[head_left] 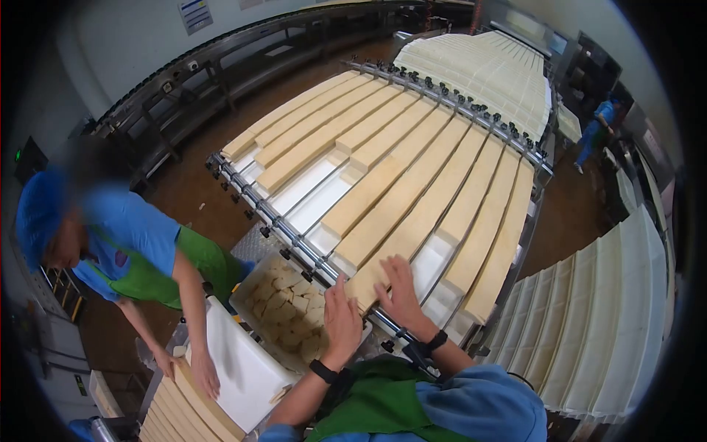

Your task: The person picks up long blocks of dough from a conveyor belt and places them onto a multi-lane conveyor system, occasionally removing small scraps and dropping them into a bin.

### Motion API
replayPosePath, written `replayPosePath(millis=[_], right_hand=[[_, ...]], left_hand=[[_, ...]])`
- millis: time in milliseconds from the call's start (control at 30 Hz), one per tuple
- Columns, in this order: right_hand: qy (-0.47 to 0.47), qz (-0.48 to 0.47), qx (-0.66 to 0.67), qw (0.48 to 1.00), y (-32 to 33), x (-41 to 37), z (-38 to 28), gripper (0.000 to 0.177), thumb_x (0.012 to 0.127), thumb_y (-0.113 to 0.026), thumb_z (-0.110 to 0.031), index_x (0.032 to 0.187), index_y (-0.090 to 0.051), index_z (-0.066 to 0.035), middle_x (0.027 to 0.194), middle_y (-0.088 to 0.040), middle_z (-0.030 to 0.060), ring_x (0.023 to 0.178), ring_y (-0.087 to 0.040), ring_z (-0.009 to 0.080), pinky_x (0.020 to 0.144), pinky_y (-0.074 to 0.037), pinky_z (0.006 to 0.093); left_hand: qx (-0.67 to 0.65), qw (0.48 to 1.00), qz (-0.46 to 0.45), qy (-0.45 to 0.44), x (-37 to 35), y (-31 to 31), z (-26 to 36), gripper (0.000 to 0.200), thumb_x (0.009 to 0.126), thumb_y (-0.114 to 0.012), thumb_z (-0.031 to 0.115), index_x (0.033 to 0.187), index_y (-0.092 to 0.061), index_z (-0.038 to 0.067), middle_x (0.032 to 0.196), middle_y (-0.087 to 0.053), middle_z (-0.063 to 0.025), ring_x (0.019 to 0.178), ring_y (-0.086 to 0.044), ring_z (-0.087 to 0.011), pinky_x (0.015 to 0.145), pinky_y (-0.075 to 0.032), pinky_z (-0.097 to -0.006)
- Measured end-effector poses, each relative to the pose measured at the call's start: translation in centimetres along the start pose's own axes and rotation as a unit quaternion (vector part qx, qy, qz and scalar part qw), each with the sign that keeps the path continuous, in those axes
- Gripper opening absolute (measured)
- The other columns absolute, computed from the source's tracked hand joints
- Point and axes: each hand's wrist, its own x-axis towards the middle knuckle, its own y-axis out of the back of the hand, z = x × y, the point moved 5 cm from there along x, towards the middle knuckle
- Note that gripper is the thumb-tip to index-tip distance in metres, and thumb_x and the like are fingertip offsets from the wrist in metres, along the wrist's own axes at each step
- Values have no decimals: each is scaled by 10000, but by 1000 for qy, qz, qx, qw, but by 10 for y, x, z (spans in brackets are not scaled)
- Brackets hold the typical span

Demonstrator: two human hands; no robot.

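Long pale tan strips (pixel 434 191) lie side by side in lanes on a white conveyor (pixel 317 191), split by thin rails. At the near end of one middle strip (pixel 370 283), my left hand (pixel 343 317) rests against its left side, fingers extended. My right hand (pixel 401 295) touches the same strip from the right, fingers spread. The strip's end lies between both hands, over the metal roller bar (pixel 291 232). Neither palm's inner side shows fully.
Below the bar stands a bin (pixel 239 295) of broken tan pieces. At left, a co-worker (pixel 140 243) handles strips (pixel 180 405) beside a white board (pixel 243 368). White ribbed sheets (pixel 589 317) are at right. Another person (pixel 595 129) stands far right.
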Motion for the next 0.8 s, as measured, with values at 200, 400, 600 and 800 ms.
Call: replayPosePath(millis=[200, 400, 600, 800], right_hand=[[-13, -54, 23, 998, -21, -15, -28, 719, 831, -704, -353, 1416, -435, -32, 1461, -356, 215, 1395, -279, 431, 1159, -135, 589], [41, -41, -86, 995, -22, -9, -40, 662, 815, -726, -282, 1408, -487, -113, 1414, -409, 179, 1370, -326, 386, 1144, -152, 631], [150, -20, -145, 978, -27, -10, -49, 586, 805, -719, -168, 1362, -539, -140, 1324, -488, 121, 1291, -437, 321, 1117, -206, 655], [100, -25, -128, 986, -28, -13, -45, 697, 769, -760, -289, 1360, -498, -30, 1317, -492, 124, 1285, -444, 312, 1114, -216, 653]], left_hand=[[-45, 997, -18, -56, -2, 5, -8, 589, 908, -429, -39, 1481, -298, 1, 1324, -429, -233, 1217, -465, -416, 1020, -400, -453], [-85, 996, 12, -29, -8, 11, -22, 647, 824, -388, -118, 1451, -363, 38, 1307, -442, -226, 1241, -453, -381, 1060, -374, -417], [-140, 970, 160, 118, -30, 16, -111, 640, 779, -404, -131, 1392, -426, 50, 1236, -487, -194, 1179, -488, -358, 1032, -393, -400], [30, 948, 118, 294, -58, 31, -175, 592, 869, -558, 39, 1430, -371, 65, 1334, -387, -214, 1252, -435, -385, 1070, -370, -430]])
